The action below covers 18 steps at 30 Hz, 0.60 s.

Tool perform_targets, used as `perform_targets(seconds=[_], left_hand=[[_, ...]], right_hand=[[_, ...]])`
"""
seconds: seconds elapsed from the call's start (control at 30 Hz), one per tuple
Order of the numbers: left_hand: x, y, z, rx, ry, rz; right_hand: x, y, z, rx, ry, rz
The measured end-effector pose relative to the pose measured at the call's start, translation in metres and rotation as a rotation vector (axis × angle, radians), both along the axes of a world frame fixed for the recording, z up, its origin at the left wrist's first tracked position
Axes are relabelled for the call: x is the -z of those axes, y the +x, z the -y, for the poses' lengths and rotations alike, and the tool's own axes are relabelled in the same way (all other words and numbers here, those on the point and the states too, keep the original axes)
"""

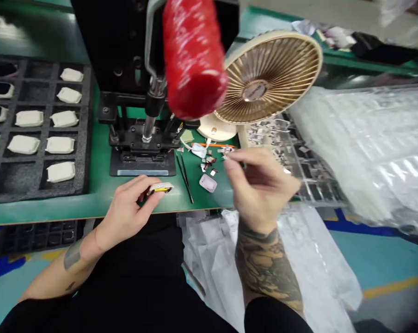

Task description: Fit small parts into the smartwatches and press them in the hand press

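My left hand (131, 201) holds a small white smartwatch case (161, 187) on edge between thumb and fingers, at the table's front in front of the black press. A yellow strip shows on the case's side. My right hand (261, 185) is raised over the table to the right, thumb and forefinger pinched together; whatever is between the tips is too small to make out. Just left of it lie a pale rounded cover (208, 183) and several tiny scraps (209, 162). Black tweezers (184, 178) rest on the green table between my hands.
A black hand press (139, 138) with a red-wrapped handle (193, 60) stands ahead. Behind the scraps is a cream fan (264, 83). At left, a dark foam tray (86, 138) holds several white-wrapped pieces. Clear plastic trays and bags (368, 138) are piled at right.
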State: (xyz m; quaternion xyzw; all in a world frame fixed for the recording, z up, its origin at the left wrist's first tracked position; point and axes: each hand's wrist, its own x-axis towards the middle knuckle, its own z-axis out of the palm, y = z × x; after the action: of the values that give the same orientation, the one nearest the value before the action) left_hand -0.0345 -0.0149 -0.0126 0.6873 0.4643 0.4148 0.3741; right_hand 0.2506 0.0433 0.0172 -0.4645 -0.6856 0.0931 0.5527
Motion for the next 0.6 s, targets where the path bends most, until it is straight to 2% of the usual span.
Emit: perform_targets(seconds=[0.1,0.2,0.3,0.43,0.6], left_hand=[[-0.001,0.001,-0.001,-0.001,0.04,0.021],[0.0,0.001,0.001,-0.006,0.032,0.037],[0.0,0.0,0.001,0.001,0.028,0.044],[0.0,0.0,0.0,0.01,0.043,0.041],[0.0,-0.001,0.0,0.011,0.036,0.058]], right_hand=[[0.0,-0.052,0.015,-0.296,-0.161,-0.041],[0.006,-0.073,0.018,-0.451,-0.285,-0.07],[0.01,-0.074,0.017,-0.495,-0.355,-0.121],[0.007,-0.072,0.017,-0.459,-0.371,-0.209],[0.01,-0.075,0.019,-0.46,-0.393,-0.131]])
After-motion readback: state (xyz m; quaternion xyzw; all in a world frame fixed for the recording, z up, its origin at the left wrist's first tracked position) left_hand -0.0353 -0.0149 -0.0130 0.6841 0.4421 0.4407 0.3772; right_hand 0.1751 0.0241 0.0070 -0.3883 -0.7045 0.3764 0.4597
